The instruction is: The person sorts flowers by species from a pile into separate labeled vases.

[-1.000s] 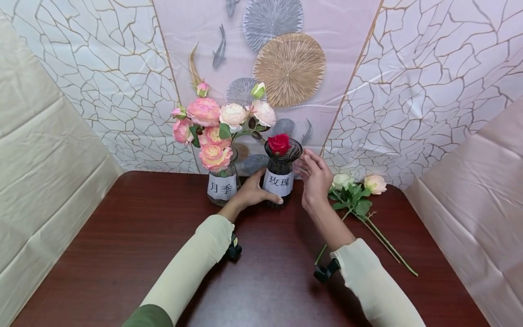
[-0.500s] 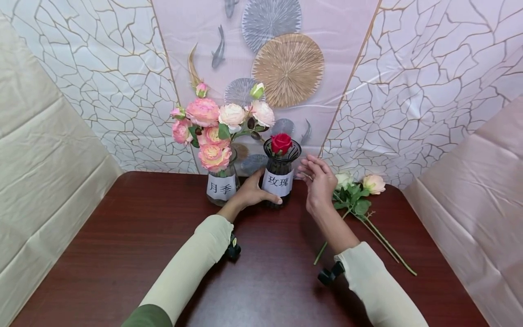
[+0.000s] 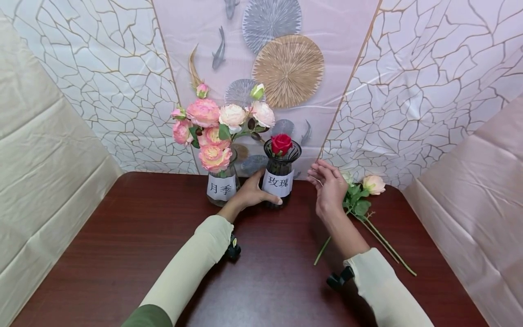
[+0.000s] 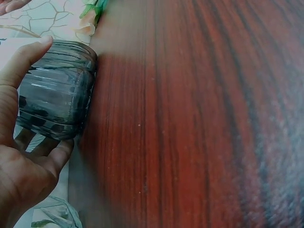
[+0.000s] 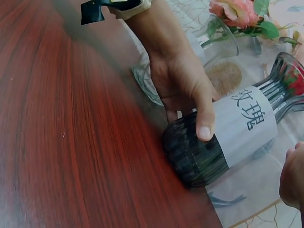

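A dark ribbed glass vase (image 3: 278, 167) with a white paper label stands at the back of the table. One red rose (image 3: 281, 144) sits in its mouth. My left hand (image 3: 252, 191) grips the vase low down, thumb across the front and fingers behind it; the left wrist view shows the vase (image 4: 57, 90) between thumb and fingers. To the right of the vase, my right hand (image 3: 330, 188) is raised with fingers loosely bent, holding nothing. Behind that hand lie a cream-peach rose (image 3: 373, 185) and a white rose (image 3: 347, 177), partly hidden by the hand.
Left of the dark vase is a clear glass vase (image 3: 221, 188), also labelled, full of pink and pale blooms (image 3: 214, 156). Green stems (image 3: 382, 238) of the lying roses reach toward the front right of the brown table (image 3: 163, 254). A patterned backdrop (image 3: 347, 54) rises behind.
My right hand has moved away from the vase to the right, toward the lying roses. The red rose has shifted slightly to the right in the vase's mouth. My left hand keeps its grip.
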{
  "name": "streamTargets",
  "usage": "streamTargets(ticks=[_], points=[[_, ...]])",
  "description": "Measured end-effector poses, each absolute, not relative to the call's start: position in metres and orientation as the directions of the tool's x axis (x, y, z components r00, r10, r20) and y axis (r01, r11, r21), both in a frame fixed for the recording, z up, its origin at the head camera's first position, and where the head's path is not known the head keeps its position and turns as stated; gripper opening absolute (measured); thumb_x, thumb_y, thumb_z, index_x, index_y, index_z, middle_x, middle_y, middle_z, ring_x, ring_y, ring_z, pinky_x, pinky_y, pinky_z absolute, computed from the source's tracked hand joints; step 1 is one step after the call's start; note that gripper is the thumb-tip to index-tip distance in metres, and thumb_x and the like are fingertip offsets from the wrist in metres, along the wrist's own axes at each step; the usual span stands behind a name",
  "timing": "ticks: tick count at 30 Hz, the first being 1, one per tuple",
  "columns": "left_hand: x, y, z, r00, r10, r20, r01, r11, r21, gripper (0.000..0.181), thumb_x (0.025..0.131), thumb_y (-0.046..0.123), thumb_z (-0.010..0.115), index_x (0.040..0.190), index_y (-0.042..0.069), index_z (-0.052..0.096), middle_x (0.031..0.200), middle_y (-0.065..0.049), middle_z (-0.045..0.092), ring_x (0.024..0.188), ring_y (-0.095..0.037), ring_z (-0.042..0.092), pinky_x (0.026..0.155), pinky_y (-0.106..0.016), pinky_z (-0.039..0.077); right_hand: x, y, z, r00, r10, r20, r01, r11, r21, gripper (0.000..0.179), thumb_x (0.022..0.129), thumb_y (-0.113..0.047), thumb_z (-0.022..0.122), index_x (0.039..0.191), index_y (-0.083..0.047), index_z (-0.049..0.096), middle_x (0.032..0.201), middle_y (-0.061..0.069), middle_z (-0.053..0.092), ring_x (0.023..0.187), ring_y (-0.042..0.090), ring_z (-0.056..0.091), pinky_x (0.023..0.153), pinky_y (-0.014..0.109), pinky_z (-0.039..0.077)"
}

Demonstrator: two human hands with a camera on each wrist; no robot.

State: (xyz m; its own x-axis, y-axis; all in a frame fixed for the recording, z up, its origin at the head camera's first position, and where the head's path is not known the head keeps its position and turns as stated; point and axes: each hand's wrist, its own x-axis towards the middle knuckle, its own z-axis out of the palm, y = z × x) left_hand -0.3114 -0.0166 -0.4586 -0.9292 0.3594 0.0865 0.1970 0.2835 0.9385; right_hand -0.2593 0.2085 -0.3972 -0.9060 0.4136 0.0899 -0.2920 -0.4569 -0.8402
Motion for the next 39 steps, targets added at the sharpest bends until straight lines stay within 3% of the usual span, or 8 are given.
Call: streamTargets(ticks=[2,5,9,15,31,39], points=[[-0.311,-0.017,-0.458,-0.929,0.358,0.090,0.199,0.283,0.938,0.128,0.072,0.020,0.107,0.177,0.017,0.034,0.171,-0.010,0.054,0.163,-0.031,0.046,0.138,-0.052,0.034,-0.259,0.212,-0.398,-0.905,0.415,0.089,-0.292,-0.457,-0.840,0.030,0.113,-0.003,0.063,0.138,0.013,0.067,0.094,0.005,0.086,0.078,0.014,0.081,0.074,0.028,0.067],[-0.312,-0.017,-0.459,-0.929,0.358,0.091,0.200,0.282,0.938,0.128,0.072,0.020,0.108,0.177,0.017,0.034,0.171,-0.011,0.055,0.162,-0.031,0.047,0.138,-0.051,0.034,-0.258,0.217,-0.400,-0.906,0.415,0.085,-0.292,-0.465,-0.836,0.018,0.112,-0.001,0.063,0.124,0.006,0.075,0.091,0.004,0.086,0.077,0.015,0.082,0.072,0.028,0.067],[-0.312,-0.017,-0.460,-0.929,0.359,0.093,0.200,0.276,0.940,0.127,0.072,0.020,0.108,0.176,0.017,0.036,0.168,-0.011,0.057,0.159,-0.032,0.049,0.137,-0.052,0.036,-0.255,0.224,-0.403,-0.913,0.402,0.070,-0.275,-0.479,-0.834,0.017,0.112,-0.001,0.064,0.112,-0.003,0.080,0.091,0.002,0.086,0.078,0.015,0.082,0.071,0.027,0.066],[-0.311,-0.017,-0.460,-0.929,0.358,0.096,0.201,0.269,0.942,0.125,0.072,0.019,0.108,0.175,0.017,0.038,0.167,-0.011,0.058,0.159,-0.031,0.050,0.137,-0.051,0.036,-0.250,0.232,-0.409,-0.913,0.406,0.044,-0.251,-0.471,-0.846,0.016,0.113,-0.001,0.064,0.122,0.003,0.076,0.095,0.006,0.086,0.077,0.016,0.082,0.071,0.028,0.066],[-0.310,-0.017,-0.459,-0.929,0.358,0.096,0.203,0.274,0.940,0.125,0.073,0.019,0.107,0.176,0.018,0.037,0.171,-0.010,0.054,0.162,-0.031,0.046,0.138,-0.051,0.034,-0.240,0.258,-0.416,-0.910,0.415,-0.019,-0.201,-0.478,-0.855,0.017,0.114,-0.002,0.061,0.130,-0.002,0.067,0.094,0.004,0.087,0.072,0.016,0.080,0.068,0.028,0.066],[-0.310,-0.017,-0.460,-0.927,0.362,0.101,0.208,0.270,0.940,0.124,0.073,0.021,0.107,0.176,0.019,0.038,0.172,-0.009,0.053,0.163,-0.031,0.044,0.139,-0.051,0.031,-0.237,0.269,-0.416,-0.905,0.422,-0.049,-0.187,-0.500,-0.845,0.012,0.113,0.001,0.061,0.120,-0.006,0.068,0.090,0.005,0.085,0.068,0.017,0.080,0.066,0.030,0.066]])
